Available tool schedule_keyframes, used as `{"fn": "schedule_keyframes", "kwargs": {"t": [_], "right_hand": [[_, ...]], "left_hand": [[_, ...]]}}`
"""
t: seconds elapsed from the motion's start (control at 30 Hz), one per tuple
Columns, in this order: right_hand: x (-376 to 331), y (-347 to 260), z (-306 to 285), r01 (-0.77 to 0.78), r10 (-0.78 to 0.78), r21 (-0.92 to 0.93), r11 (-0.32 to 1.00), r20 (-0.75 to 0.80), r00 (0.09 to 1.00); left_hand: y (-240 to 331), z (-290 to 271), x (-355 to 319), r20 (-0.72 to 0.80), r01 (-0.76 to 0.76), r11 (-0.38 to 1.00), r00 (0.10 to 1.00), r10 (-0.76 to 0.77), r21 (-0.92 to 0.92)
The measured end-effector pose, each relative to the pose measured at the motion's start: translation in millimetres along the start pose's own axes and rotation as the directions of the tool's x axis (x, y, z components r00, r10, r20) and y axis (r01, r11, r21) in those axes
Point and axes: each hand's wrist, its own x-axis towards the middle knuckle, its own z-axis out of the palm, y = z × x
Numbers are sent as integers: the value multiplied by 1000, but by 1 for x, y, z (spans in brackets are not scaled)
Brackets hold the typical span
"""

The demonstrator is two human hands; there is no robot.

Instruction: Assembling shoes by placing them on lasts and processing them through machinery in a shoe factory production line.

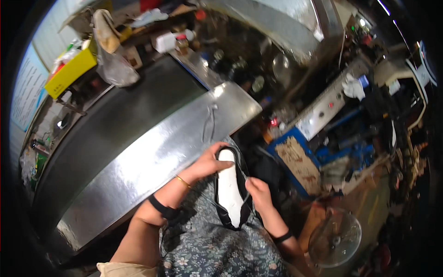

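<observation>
Head view, looking down over a lap in floral fabric (pixel 221 249). Held above that lap: a black shoe upper with a white insole (pixel 229 187), long axis running away from the body, toe end toward the steel table (pixel 152 157). Left hand (pixel 210 162) closed over the far end of the shoe, fingers curled around its black rim, thumb side against the white insole. Thin gold bangle (pixel 183 181) on the left wrist, black band (pixel 162 207) further up that forearm. Right hand (pixel 258 194) pinching the right edge of the shoe about midway along, thumb and fingers shut on the black rim and what looks like a thin cord or lace there; exact hold on the cord too small to tell. Second black band (pixel 282 237) on the right wrist.

Relative to the steel table: shoe just off its near right corner, hanging over the lap rather than lying on the metal. Dark conveyor-like surface (pixel 110 124) on the far left side of the table. Yellow box (pixel 71 71) and clear plastic bag (pixel 115 69) beyond that, at the table's far left end. Thin wire or thread (pixel 210 121) lying on the table top near its right end. Blue machine frame (pixel 300 161) to the right of the table, with a round wire fan guard (pixel 334 237) lower down on that side.
</observation>
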Motion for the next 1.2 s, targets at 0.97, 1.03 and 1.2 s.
{"fn": "schedule_keyframes", "kwargs": {"t": [0.97,1.03,1.2], "right_hand": [[-4,25,39,127,-91,-202,971,179,980],[8,37,42,115,-90,-210,971,123,988],[3,-16,89,-57,54,-610,791,-23,998]], "left_hand": [[-2,-14,7,135,112,977,987,-88,-181],[-20,-26,8,72,65,616,997,-14,-785],[-12,2,-20,-295,236,284,937,187,929]]}}
